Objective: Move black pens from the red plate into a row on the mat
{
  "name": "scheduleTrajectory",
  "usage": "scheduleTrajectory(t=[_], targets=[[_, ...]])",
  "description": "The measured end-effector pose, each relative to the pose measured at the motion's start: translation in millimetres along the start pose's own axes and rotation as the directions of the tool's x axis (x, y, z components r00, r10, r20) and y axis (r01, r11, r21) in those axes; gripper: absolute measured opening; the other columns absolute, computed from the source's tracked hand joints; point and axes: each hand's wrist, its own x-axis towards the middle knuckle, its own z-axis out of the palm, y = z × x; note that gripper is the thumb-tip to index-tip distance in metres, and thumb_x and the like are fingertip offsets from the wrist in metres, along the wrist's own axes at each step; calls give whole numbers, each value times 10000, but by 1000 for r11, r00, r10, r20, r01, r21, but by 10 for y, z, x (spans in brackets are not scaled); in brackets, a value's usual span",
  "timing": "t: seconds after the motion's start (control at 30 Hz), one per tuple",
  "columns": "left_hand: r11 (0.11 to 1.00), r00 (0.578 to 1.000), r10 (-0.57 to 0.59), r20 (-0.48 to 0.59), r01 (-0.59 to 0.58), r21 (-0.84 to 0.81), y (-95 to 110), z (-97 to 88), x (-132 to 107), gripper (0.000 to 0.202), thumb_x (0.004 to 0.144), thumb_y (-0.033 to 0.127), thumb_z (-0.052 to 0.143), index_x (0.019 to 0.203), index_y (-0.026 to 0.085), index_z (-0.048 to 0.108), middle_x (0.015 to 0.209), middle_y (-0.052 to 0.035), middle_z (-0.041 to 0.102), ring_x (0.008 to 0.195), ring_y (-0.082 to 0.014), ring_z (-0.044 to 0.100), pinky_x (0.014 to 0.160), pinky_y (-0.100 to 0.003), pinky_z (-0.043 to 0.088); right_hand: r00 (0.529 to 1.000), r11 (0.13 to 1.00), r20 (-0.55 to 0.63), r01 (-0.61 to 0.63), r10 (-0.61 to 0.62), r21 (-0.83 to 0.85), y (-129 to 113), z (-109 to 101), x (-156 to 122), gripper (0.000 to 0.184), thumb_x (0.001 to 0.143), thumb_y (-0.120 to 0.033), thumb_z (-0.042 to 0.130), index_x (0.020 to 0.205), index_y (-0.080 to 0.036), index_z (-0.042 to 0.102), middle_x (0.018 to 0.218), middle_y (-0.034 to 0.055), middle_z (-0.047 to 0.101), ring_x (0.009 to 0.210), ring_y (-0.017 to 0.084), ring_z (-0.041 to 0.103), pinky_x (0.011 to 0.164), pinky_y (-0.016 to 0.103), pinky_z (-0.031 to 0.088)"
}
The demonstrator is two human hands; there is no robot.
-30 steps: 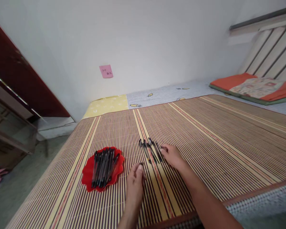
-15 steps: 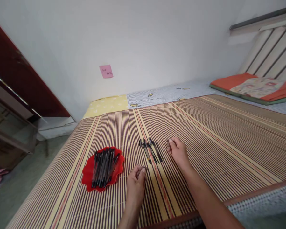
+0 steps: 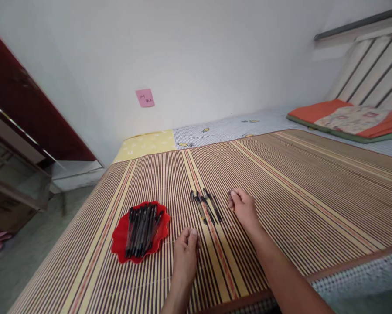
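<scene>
My right hand [image 3: 244,206] is closed in a pinch just right of a small group of black pens and caps [image 3: 207,206] lying on the striped mat. A tiny dark bit shows at its fingertips, too small to name. Nearer to me, my left hand [image 3: 185,253] is closed too, fingers curled with the thumb on top; whatever it may hold is hidden. To its left, a red scalloped plate [image 3: 119,242] bears a pile of several black pens [image 3: 141,231]. Neither hand touches the plate or the pens on the mat.
The striped mat [image 3: 267,244] covers the bed, whose sheet [image 3: 215,128] shows along the wall. A folded orange quilt [image 3: 333,114] lies by the slatted headboard [image 3: 375,69] at the right. A pink note [image 3: 145,98] is stuck to the wall. A dark red door [image 3: 35,96] is at left.
A dark tip that stuck out past my left thumb no longer shows, and that thumb has shifted slightly. My right hand and the pens stay practically where they were.
</scene>
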Motion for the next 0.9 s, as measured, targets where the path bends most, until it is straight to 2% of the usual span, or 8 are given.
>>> scheduleTrajectory(t=[0.13, 0.27, 0.43, 0.67, 0.9], targets=[[999, 1000, 7, -4, -6, 34, 28, 7, -8, 433, 887, 546, 559, 621, 220, 454, 582, 58, 381, 554, -120, 336, 533, -247, 270, 1000, 1000, 1, -3, 3, -6, -16, -3, -3, 278, 890, -458, 489, 754, -222, 543, 557, -2, 585, 454, 135, 505, 442, 250, 387], [1000, 1000, -18, 12, 17, 14, 68, 15, -35, 508, 849, 571, 596, 550, 232, 364, 538, 68, 307, 530, -112, 266, 526, -262, 224, 1000, 1000, -2, -21, 21, 22, 6, -1, -2, 303, 883, -492, 503, 771, -217, 558, 571, 0, 586, 466, 137, 514, 445, 252, 396], [1000, 1000, -12, -4, 12, 17, 98, 42, -46, 559, 832, 612, 592, 491, 232, 364, 489, 60, 320, 506, -111, 271, 533, -277, 224, 999, 997, -5, -40, 40, 68, 33, 4, -5, 350, 876, -542, 512, 793, -209, 580, 623, 2, 588, 494, 135, 534, 441, 247, 401], [1000, 1000, -7, -9, 7, -13, 92, 46, -35, 567, 833, 631, 572, 500, 244, 324, 495, 70, 266, 497, -109, 226, 518, -278, 197, 999, 994, -8, -50, 51, 102, 18, 10, 2, 415, 857, -608, 540, 811, -200, 601, 649, 5, 594, 502, 133, 555, 432, 240, 409], [1000, 1000, -20, -18, 20, 8, 77, 32, -46, 536, 851, 621, 559, 528, 234, 377, 516, 63, 308, 509, -115, 263, 527, -271, 223, 998, 994, 21, -55, 53, 98, 55, -7, -8, 394, 888, -575, 520, 866, -196, 624, 700, 13, 611, 523, 128, 567, 444, 235, 425]])
